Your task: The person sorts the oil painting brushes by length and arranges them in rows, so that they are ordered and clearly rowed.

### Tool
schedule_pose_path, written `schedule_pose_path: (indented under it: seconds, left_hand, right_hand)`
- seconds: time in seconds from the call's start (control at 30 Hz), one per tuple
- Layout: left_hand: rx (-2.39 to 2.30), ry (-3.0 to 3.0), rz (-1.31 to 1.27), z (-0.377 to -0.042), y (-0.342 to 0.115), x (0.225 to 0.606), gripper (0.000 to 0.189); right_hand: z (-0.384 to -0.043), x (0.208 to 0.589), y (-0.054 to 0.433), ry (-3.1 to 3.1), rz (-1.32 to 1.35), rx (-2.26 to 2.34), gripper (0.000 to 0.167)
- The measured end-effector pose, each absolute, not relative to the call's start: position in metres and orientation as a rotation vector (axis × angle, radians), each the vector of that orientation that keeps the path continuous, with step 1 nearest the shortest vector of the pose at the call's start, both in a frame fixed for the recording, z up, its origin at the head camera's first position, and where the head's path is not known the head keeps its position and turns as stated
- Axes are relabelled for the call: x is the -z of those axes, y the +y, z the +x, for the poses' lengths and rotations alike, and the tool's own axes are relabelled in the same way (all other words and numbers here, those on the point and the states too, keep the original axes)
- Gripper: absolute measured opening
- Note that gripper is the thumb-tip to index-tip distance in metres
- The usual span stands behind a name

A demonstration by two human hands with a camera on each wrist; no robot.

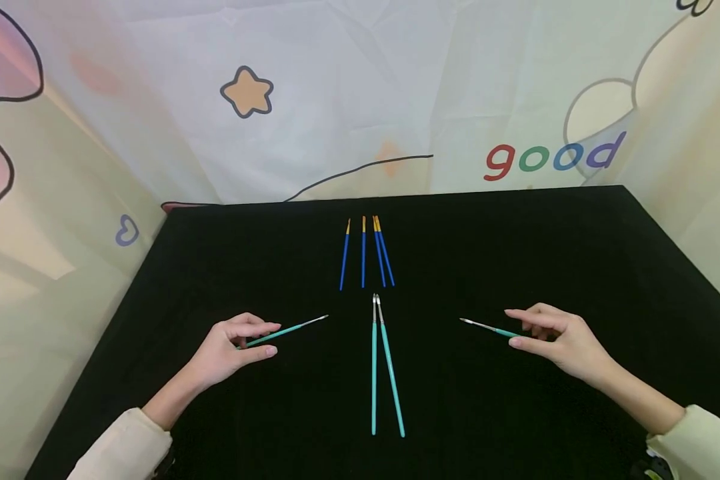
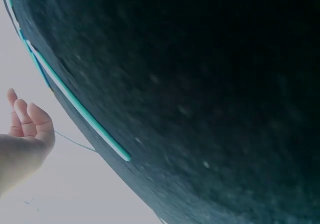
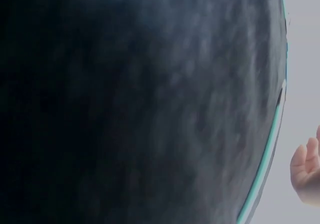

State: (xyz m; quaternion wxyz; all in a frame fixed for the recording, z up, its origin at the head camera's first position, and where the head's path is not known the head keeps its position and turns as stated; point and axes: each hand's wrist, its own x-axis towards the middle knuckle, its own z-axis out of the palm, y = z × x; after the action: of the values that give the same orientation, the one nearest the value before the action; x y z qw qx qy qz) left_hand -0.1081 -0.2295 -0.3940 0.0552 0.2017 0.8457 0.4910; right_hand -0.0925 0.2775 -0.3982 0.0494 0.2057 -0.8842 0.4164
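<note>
My left hand [image 1: 240, 340] hovers over a teal paintbrush [image 1: 294, 329] left of the middle, thumb and index finger spread apart on either side of its handle. In the left wrist view, that teal paintbrush [image 2: 82, 107] lies on the black cloth, and the left hand [image 2: 30, 124] has its fingers loosely bent, apart from it. On the other side, my right hand [image 1: 558, 337] is over another teal paintbrush [image 1: 486, 326], its bristles pointing inward and its handle end hidden under the hand. The right wrist view catches only part of the right hand [image 3: 307, 171], beside the handle.
Two more teal paintbrushes [image 1: 374, 380] lie between the hands, their bristle ends together. Behind them are several blue paintbrushes [image 1: 363, 260] with gold ferrules, bristles pointing away. Black cloth [image 1: 486, 253] covers the table, and a printed curtain [image 1: 360, 87] hangs around it.
</note>
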Motion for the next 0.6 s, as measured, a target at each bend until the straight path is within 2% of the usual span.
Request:
schedule_pose_path:
  seconds: [0.6]
  left_hand:
    - [-1.261, 2.619, 0.615, -0.134, -0.248, 0.404, 0.033]
  right_hand:
    - [-0.102, 0.411, 0.299, -2.736, 0.692, -1.038, 0.040]
